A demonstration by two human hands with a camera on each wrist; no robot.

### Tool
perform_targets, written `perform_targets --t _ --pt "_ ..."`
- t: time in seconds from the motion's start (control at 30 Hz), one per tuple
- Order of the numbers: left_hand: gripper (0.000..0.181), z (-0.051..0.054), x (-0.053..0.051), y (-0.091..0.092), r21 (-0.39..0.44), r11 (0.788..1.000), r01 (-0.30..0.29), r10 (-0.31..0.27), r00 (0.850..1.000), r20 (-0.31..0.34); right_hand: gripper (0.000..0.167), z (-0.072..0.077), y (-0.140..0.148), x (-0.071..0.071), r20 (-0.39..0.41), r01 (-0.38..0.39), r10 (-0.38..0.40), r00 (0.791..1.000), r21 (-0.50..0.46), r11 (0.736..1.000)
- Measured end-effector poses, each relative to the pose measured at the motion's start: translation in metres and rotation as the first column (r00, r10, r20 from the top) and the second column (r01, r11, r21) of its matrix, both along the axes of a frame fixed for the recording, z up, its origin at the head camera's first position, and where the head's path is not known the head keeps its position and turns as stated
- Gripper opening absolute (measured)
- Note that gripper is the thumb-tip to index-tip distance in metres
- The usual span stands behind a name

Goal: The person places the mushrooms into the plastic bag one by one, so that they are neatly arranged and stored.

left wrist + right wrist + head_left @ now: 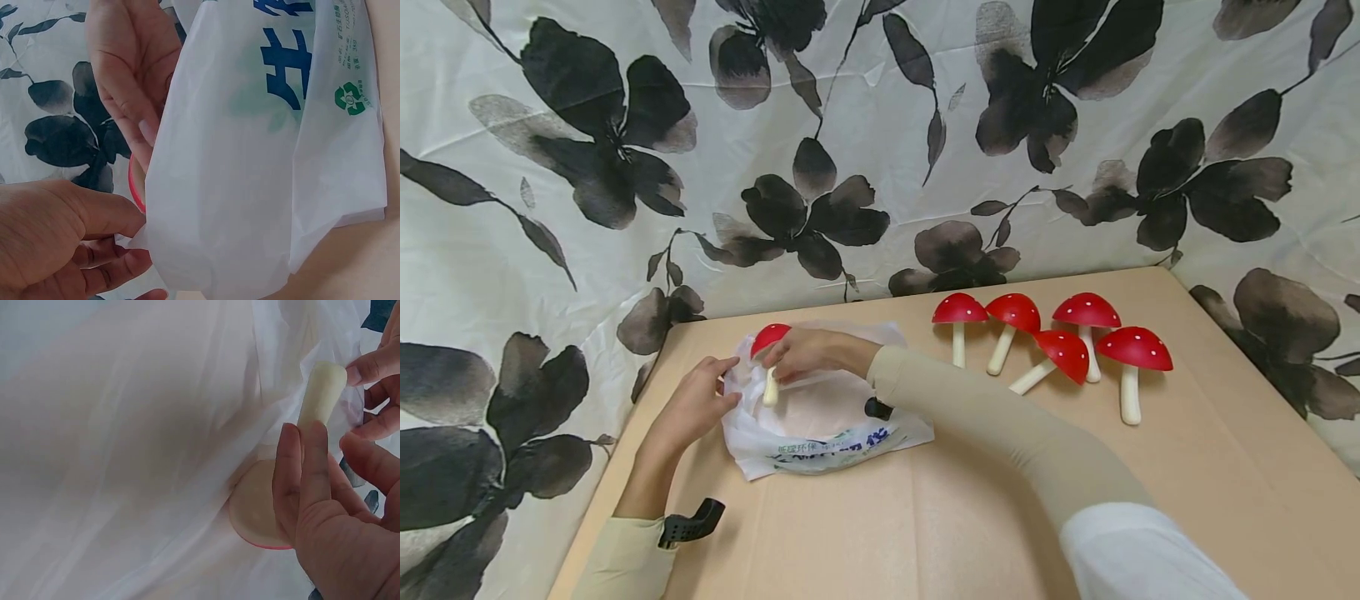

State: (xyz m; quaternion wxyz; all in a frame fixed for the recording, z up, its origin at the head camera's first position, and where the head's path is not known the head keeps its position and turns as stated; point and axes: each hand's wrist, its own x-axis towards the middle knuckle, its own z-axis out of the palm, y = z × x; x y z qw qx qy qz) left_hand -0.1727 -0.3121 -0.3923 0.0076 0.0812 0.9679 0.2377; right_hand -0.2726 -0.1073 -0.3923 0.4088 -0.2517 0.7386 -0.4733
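Note:
A white plastic bag [842, 454] with blue and green print lies at the table's left side. My left hand [696, 400] pinches the bag's left edge between thumb and fingers, as the left wrist view shows. My right hand [808, 352] reaches across the bag and holds a toy mushroom [770, 337] with a red, white-dotted cap. In the right wrist view its pale stem [323, 394] shows beyond the fingers [314, 465] of my right hand, and the underside of its cap [259, 500] is partly hidden behind them. The stem end is close to the left thumb.
Several more red-capped mushrooms [1133, 350] lie grouped at the back right of the light wooden table [865, 533]. Behind the table hangs a white cloth [917, 208] with dark flowers. A black wrist device [692, 523] sits on my left sleeve.

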Motion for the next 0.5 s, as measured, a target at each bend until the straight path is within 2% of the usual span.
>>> perform_targets --t 0.07,0.2,0.3,0.5 --pt "0.056 0.0 0.0 0.0 0.002 1.0 0.003 -0.003 1.0 -0.001 0.042 0.0 0.0 0.001 -0.016 -0.037 0.037 0.999 0.031 0.999" --pt "0.056 0.001 0.001 0.001 0.007 1.0 -0.002 0.002 1.0 0.015 0.049 -0.002 0.002 0.003 0.014 -0.115 0.115 0.993 0.083 0.99" --pt "0.056 0.001 0.002 0.001 0.003 1.0 -0.008 0.008 1.0 0.026 0.053 -0.002 0.005 0.004 0.043 -0.164 0.161 0.986 0.089 0.982" --pt "0.057 0.001 0.003 0.0 -0.002 1.0 -0.011 0.011 0.999 0.036 0.054 -0.002 0.012 0.006 0.02 -0.235 0.235 0.972 0.11 0.966"
